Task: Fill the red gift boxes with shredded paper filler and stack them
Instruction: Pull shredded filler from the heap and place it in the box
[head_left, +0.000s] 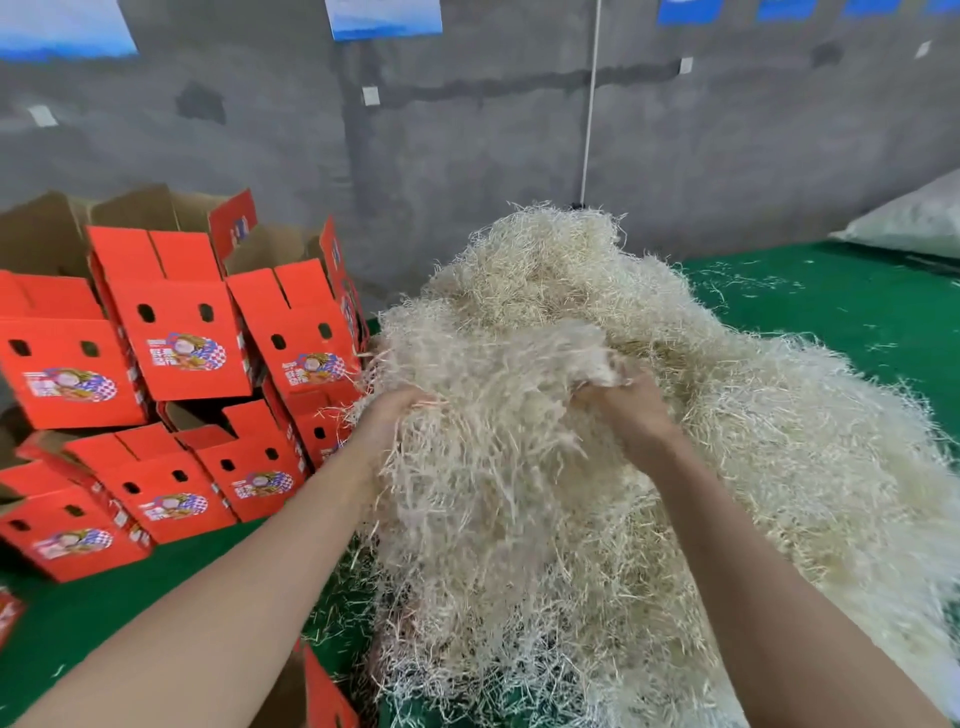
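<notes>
Pale shredded paper filler (571, 493) is heaped in a large pile on a green surface (831, 312). A raised clump at its middle is gripped by the left hand (387, 415) and the right hand (623, 410). Red gift boxes (182, 332) are stacked open-topped just left of the pile. Their oval picture labels bear writing too blurred to be read.

head view, forward-down, close over hands (514, 410)
</notes>
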